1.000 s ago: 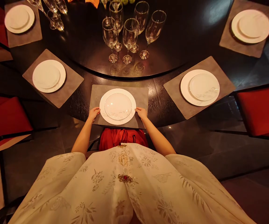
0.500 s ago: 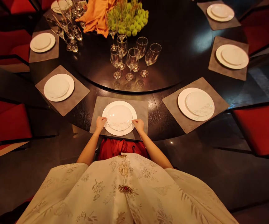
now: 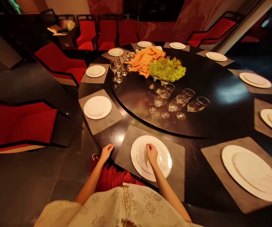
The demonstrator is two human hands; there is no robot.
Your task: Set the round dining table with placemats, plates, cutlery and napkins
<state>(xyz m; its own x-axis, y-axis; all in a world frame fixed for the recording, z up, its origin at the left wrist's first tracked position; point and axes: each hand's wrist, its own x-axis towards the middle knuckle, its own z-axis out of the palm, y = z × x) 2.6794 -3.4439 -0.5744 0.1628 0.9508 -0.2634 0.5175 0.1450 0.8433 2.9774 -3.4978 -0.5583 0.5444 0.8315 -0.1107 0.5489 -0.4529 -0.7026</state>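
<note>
- Plates sit in twos, a small one on a big one, on every gray mat in view, so that part looks done
- Red chairs stand around the table on the left side
- Left hand is curled a little at the left edge of the near mat and holds nothing
- Near plates lie on the near mat, right at the table edge
- Right hand is over those plates, with its fingertips on the top one, but I cannot tell if they grip it
- The two hands are apart, with the plate edge between them
- Glasses stand in a far bunch, and more glasses stand on the round dark tabletop
- No glass is at a mat, so that part looks left
- Orange cloth lies beside a green bunch of little balls in the middle
- Big plates sit on the mat at the far right
</note>
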